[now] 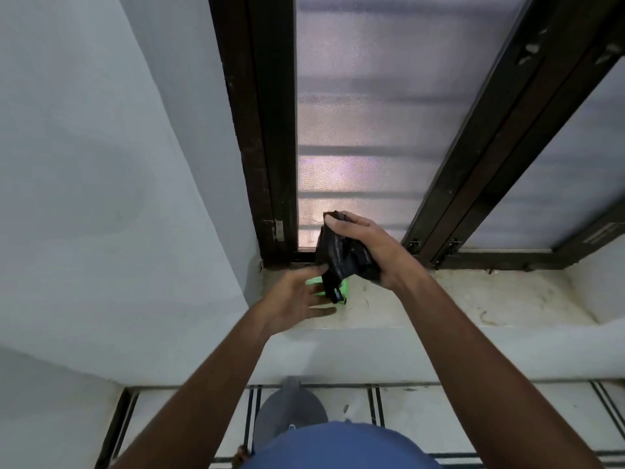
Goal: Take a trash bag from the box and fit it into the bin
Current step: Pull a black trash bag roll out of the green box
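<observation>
The right hand (pixel 368 247) is closed around a crumpled black trash bag (pixel 341 255), thumb and fingers pinching its top, holding it above the window ledge (pixel 456 299). The bag's lower end hangs down to the green box (pixel 344 288), which sits on the ledge just beside the left hand (pixel 297 301). That hand is blurred, fingers spread loosely, just below the bag, seemingly gripping nothing.

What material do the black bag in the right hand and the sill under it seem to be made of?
Black bag: thin plastic film, slightly glossy; it crumples into soft folds. Sill: probably stone or polished cement, pale, matt, with scratches and stains.
</observation>
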`<state>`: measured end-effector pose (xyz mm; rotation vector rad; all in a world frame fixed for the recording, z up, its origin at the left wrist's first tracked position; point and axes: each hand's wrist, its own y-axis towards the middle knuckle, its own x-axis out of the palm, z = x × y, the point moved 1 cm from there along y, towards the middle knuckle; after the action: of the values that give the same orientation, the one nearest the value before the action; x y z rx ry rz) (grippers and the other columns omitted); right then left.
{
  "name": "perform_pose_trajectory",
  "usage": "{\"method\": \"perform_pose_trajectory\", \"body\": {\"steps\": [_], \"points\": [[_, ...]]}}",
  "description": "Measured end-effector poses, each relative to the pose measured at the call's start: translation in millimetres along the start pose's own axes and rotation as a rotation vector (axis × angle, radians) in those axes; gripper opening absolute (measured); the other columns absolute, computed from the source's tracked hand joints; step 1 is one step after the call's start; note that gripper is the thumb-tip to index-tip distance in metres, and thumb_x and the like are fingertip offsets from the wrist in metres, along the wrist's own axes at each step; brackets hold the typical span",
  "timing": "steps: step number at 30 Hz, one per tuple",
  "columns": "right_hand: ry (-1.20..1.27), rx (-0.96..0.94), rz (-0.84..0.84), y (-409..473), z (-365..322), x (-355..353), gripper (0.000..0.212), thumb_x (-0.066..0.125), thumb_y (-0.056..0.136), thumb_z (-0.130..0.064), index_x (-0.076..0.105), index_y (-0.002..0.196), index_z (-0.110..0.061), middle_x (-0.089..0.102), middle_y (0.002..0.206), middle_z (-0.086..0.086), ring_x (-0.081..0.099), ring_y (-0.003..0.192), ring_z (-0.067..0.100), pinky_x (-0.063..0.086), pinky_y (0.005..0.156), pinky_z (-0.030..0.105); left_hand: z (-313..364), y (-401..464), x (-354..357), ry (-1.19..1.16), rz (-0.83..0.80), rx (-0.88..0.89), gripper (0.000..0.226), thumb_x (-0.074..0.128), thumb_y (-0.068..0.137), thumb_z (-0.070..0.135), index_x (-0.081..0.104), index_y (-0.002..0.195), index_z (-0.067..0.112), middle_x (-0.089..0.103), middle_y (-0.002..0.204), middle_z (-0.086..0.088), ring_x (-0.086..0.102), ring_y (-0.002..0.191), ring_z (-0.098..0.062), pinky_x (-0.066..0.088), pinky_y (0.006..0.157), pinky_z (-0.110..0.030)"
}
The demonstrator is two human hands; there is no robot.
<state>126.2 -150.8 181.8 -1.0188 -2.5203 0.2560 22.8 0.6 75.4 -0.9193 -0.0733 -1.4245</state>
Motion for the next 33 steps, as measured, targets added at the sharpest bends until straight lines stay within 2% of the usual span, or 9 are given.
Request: {"method": "perform_pose_trajectory", "body": {"steps": [4, 8, 12, 16, 20, 24, 27, 30, 33], "points": [[-0.120, -0.078, 0.116, -1, 0, -22, 0.023, 0.083, 0.100, -0.020, 0.071, 0.116, -0.008, 0.078, 0.102, 0.020, 0.079, 0.093, 0.032, 0.068, 0.083, 0.043, -2, -2, -5, -0.076, 0.167, 0.073, 0.014, 0.086, 0.088, 0.025, 0.076, 0.092, 0.016, 0.068, 0.081, 0.000, 0.059, 0.065, -0.011, 0.054, 0.073, -0.031], [-0.420, -0.112, 0.304, -1, 16, -65, 0.027, 0.089, 0.096, -0.023, 0.076, 0.111, -0.005, 0.085, 0.103, 0.015, 0.084, 0.100, 0.034, 0.068, 0.083, 0.040, -1, -11, -22, -0.252, 0.249, 0.134, 0.004, 0.078, 0.096, 0.016, 0.077, 0.099, 0.014, 0.068, 0.078, -0.001, 0.063, 0.068, -0.012, 0.062, 0.067, -0.029], [-0.749, -0.082, 0.413, -1, 45, -106, 0.033, 0.094, 0.088, -0.044, 0.074, 0.088, -0.018, 0.078, 0.084, -0.002, 0.075, 0.083, 0.020, 0.054, 0.075, 0.036, 4, -14, -37, -0.189, 0.273, 0.219, 0.026, 0.084, 0.093, 0.035, 0.076, 0.114, 0.020, 0.069, 0.100, -0.004, 0.060, 0.078, -0.015, 0.052, 0.077, -0.030], [-0.860, -0.034, 0.489, -1, 73, -122, 0.031, 0.093, 0.089, -0.043, 0.072, 0.087, -0.020, 0.076, 0.088, -0.002, 0.073, 0.085, 0.020, 0.050, 0.071, 0.034, 6, -12, -36, -0.181, 0.370, 0.317, 0.028, 0.074, 0.102, 0.038, 0.077, 0.120, 0.017, 0.073, 0.113, -0.008, 0.062, 0.105, -0.025, 0.048, 0.114, -0.046], [-0.900, 0.019, 0.482, 2, 84, -126, 0.024, 0.089, 0.095, -0.039, 0.076, 0.108, -0.024, 0.079, 0.111, -0.001, 0.076, 0.100, 0.023, 0.054, 0.072, 0.030, 7, -11, -23, -0.028, 0.450, 0.383, 0.029, 0.071, 0.104, 0.034, 0.072, 0.127, 0.018, 0.077, 0.089, -0.005, 0.071, 0.080, -0.016, 0.059, 0.088, -0.034], [-1.217, 0.074, 0.390, -3, 84, -114, 0.075, 0.082, 0.097, -0.049, 0.054, 0.161, -0.021, 0.061, 0.160, 0.006, 0.061, 0.143, 0.030, 0.056, 0.110, 0.044, 5, -10, -6, 0.282, 0.554, 0.459, 0.031, 0.068, 0.107, 0.034, 0.070, 0.135, 0.020, 0.084, 0.107, -0.010, 0.080, 0.086, -0.023, 0.062, 0.092, -0.043], [-0.949, -0.092, 0.274, -8, 65, -90, 0.093, 0.073, 0.093, -0.075, 0.042, 0.169, -0.031, 0.051, 0.171, 0.000, 0.049, 0.155, 0.022, 0.045, 0.125, 0.050, 0, -12, 17, 0.472, 0.536, 0.511, 0.017, 0.073, 0.104, 0.030, 0.077, 0.121, 0.029, 0.082, 0.102, 0.009, 0.079, 0.100, -0.020, 0.062, 0.087, -0.039], [-0.563, -0.021, 0.143, -9, 49, -69, 0.108, 0.076, 0.077, -0.092, 0.047, 0.165, -0.037, 0.061, 0.159, -0.006, 0.061, 0.143, 0.015, 0.051, 0.120, 0.042, -8, -14, 34, 0.527, 0.464, 0.500, 0.020, 0.075, 0.102, 0.013, 0.080, 0.116, 0.026, 0.083, 0.102, 0.011, 0.076, 0.102, -0.015, 0.063, 0.088, -0.035], [-0.629, -0.083, 0.104, -7, 45, -63, 0.056, 0.079, 0.094, -0.066, 0.072, 0.135, -0.029, 0.076, 0.127, -0.005, 0.075, 0.115, 0.013, 0.059, 0.094, 0.027, -10, -19, 43, 0.366, 0.404, 0.436, 0.026, 0.076, 0.095, 0.005, 0.079, 0.120, 0.011, 0.082, 0.114, -0.008, 0.077, 0.111, -0.031, 0.063, 0.098, -0.045]]}}
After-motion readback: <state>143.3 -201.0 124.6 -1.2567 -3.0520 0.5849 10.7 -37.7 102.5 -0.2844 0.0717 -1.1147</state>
